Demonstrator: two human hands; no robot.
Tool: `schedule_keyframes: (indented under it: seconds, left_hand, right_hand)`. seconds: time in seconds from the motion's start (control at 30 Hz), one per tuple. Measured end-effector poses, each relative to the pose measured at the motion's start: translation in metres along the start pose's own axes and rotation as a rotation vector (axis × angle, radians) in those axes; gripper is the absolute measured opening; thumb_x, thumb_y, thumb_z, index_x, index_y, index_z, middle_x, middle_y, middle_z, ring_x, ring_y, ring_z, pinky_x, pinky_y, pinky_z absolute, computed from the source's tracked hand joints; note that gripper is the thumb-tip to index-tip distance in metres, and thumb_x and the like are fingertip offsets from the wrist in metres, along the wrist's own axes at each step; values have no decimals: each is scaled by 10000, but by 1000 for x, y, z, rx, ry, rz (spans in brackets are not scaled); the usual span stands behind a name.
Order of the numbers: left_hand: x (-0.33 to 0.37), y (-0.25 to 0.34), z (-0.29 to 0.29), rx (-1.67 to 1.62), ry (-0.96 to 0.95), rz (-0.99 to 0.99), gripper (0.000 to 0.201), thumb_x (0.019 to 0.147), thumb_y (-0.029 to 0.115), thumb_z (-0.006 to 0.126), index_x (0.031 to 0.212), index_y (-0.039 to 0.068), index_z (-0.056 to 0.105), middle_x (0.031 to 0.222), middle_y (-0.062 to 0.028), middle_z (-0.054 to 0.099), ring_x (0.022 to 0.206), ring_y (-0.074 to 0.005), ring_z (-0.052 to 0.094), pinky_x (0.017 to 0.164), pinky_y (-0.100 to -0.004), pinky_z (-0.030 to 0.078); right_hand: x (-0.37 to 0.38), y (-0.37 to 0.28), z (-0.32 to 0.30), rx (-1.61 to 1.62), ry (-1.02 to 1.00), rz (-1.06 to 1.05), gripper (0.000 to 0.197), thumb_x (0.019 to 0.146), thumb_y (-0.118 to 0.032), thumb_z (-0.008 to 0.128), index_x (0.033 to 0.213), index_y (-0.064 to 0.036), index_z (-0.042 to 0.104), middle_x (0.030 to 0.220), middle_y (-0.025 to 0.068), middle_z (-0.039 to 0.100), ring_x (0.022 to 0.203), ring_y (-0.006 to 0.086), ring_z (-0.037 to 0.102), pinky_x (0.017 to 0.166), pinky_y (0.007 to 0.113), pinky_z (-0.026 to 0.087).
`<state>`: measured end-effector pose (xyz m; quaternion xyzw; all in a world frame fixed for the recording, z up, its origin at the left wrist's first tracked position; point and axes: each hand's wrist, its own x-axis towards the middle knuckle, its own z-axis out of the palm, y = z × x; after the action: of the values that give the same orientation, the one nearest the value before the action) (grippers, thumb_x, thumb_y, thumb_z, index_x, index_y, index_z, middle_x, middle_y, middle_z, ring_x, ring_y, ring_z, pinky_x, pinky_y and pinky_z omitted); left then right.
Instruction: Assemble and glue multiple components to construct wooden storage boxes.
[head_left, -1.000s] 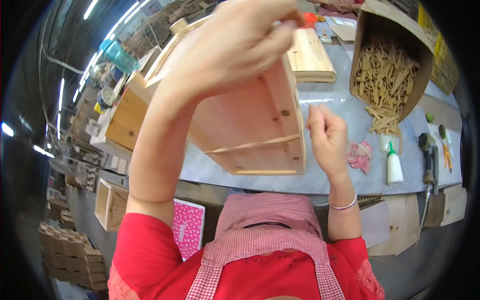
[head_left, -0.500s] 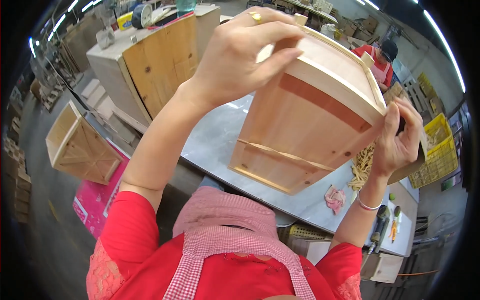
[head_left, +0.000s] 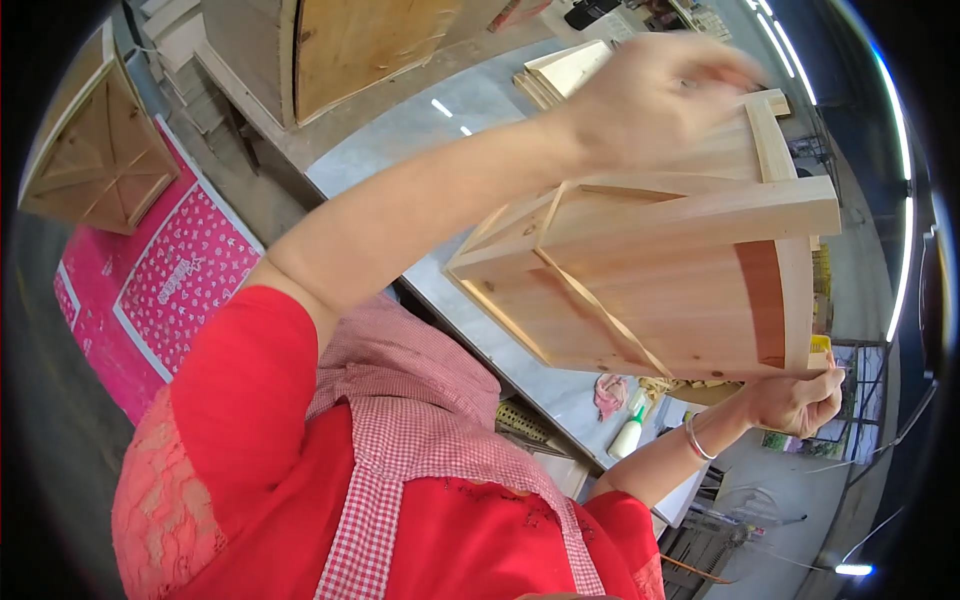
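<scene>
A pale wooden box (head_left: 640,290), tapered and with thin strips across its sides, is tilted above the grey table (head_left: 390,150). My right hand (head_left: 797,402) has its fingers curled around the box's lower right corner. Across the upper part of the box passes my left hand (head_left: 665,105), smeared by motion. Whether its fingers touch the wood or hold anything cannot be made out. The box's far side is hidden.
A second wooden box (head_left: 110,160) stands at the left on a pink patterned sheet (head_left: 190,265). A white squeeze bottle (head_left: 627,438) and a pink cloth (head_left: 610,396) lie near the table's front edge. Wooden pieces (head_left: 565,72) and a wooden cabinet (head_left: 365,50) are at the back.
The box has turned and tipped, so another side with strips shows. My left hand has left its near left corner and swung right over it. The whole view has tilted.
</scene>
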<state>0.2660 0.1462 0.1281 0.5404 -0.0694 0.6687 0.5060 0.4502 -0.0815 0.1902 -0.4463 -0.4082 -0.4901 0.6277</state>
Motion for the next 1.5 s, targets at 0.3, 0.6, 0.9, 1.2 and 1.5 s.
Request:
schedule_keyframes:
  seconds: [0.3, 0.6, 0.9, 1.2, 1.5]
  left_hand:
    - [-73, -143, -64, 382, -259, -1156, 263, 803, 267, 638, 673, 39, 628, 624, -25, 510, 553, -143, 400, 481, -334, 277]
    - [-57, -51, -76, 630, -355, -1174, 373, 879, 453, 655, 714, 122, 608, 656, 18, 522, 655, -90, 478, 577, -292, 389]
    - [-63, 23, -58, 880, -217, -464, 214, 936, 225, 628, 881, 24, 671, 772, -3, 635, 682, -121, 565, 632, -339, 451]
    - [11, 74, 36, 657, -325, 423, 230, 857, 83, 712, 1073, 8, 688, 1099, -118, 690, 1028, -258, 660, 898, -342, 508]
    - [26, 60, 27, 513, -400, 425, 203, 840, 141, 691, 1009, 29, 681, 1029, -113, 663, 950, -314, 658, 798, -408, 532]
  right_hand:
    - [-2, -4, 0, -20, -67, 8, 194, 922, -96, 590, 760, 10, 597, 847, 119, 673, 787, 187, 605, 786, 332, 492]
    - [-6, -6, -5, 20, -107, 41, 136, 953, -47, 570, 844, 20, 615, 859, 54, 634, 780, 104, 545, 747, 252, 449]
    - [-5, 6, -2, 254, -131, 129, 114, 932, -30, 627, 834, 2, 578, 847, 31, 590, 802, 101, 528, 771, 241, 440]
    - [2, 3, -5, 364, -187, 134, 150, 932, 6, 582, 788, 1, 542, 864, 56, 585, 803, 100, 519, 778, 230, 427]
    - [4, -1, -1, 266, -182, 53, 148, 884, -75, 506, 751, -9, 502, 817, 129, 552, 765, 252, 522, 668, 384, 459]
